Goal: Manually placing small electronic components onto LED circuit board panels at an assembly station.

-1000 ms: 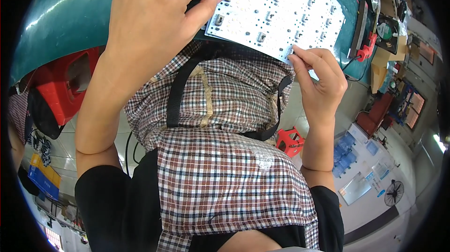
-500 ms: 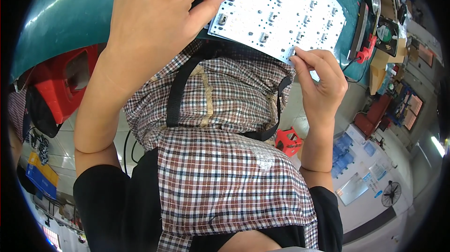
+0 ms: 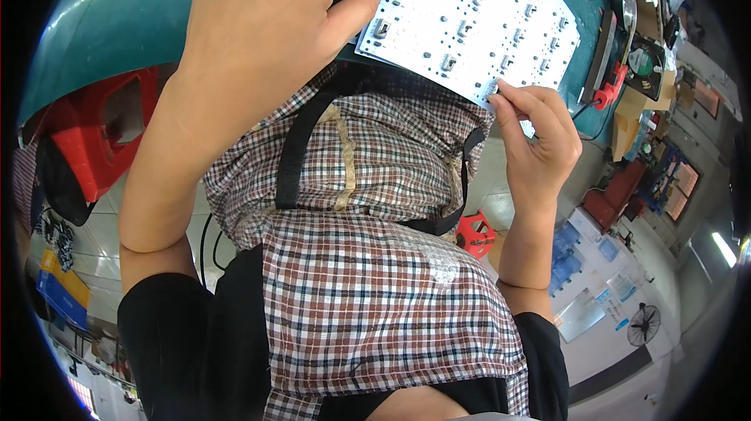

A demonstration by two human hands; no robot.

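A white circuit board (image 3: 477,22), dotted with small metal-and-black components in rows, lies at the table's near edge and juts slightly over my lap. Another sheet edge shows beneath its left side. My left hand (image 3: 274,22) pinches at the board's left edge, thumb and index fingertip beside one of the components. With thumb and index finger closed, my right hand (image 3: 540,127) grips the board's near right corner, next to a component there. Whether a tiny part sits between either pair of fingertips is hidden.
A green table top (image 3: 102,30) stretches left. At the right stand a red clip (image 3: 610,92) on a black cable, a round fan-like part (image 3: 645,59) and cardboard. Red stools (image 3: 106,127) are below the table. A checked apron (image 3: 383,296) covers my lap.
The board has shifted slightly to the right and up in the picture, and my left fingertips moved with it. My right hand stays at the corner, nearly still.
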